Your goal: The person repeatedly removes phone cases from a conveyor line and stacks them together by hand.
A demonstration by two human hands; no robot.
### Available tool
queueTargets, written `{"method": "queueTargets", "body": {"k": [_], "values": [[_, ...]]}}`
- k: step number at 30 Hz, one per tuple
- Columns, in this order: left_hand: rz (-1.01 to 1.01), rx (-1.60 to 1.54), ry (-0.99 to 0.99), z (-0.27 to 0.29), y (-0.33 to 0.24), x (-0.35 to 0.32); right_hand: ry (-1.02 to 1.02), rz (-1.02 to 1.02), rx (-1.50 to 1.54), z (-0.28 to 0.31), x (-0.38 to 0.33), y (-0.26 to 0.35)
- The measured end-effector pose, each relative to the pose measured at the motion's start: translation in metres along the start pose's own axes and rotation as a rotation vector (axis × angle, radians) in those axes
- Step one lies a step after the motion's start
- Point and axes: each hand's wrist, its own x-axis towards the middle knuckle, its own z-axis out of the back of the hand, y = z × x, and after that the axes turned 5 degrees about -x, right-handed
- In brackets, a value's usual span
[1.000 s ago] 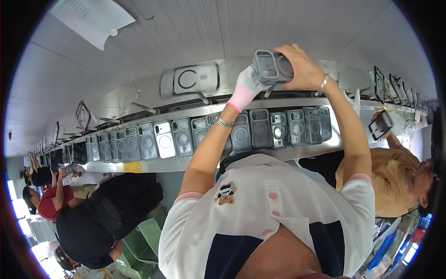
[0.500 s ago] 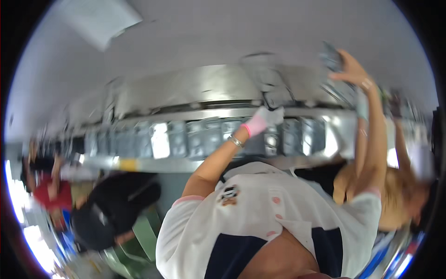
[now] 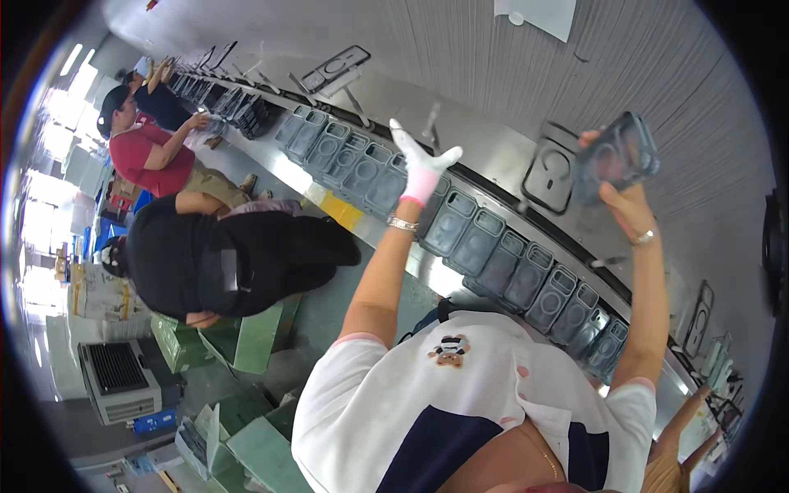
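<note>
Overhead, the gloved left hand (image 3: 423, 164) spreads its fingers open, empty, above the row of cases (image 3: 493, 246) on the conveyor. The right hand (image 3: 618, 193) grips a blurred dark case (image 3: 615, 158), raised well apart.

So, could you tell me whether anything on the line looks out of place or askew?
Nothing stands out. The phone cases sit in an even row on the conveyor; the right hand holds one case up, and the gloved left hand is open.
</note>
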Motion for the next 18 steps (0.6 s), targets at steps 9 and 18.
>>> {"method": "queueTargets", "body": {"k": [9,18], "values": [[0.392,-0.867,0.293,-0.047,-0.015,0.025,-0.120,-0.025,-0.317,-0.008,0.030,-0.017],[0.466,-1.033,0.775,-0.092,-0.075,-0.029,-0.161,-0.112,-0.164,0.029,-0.065,-0.022]]}}
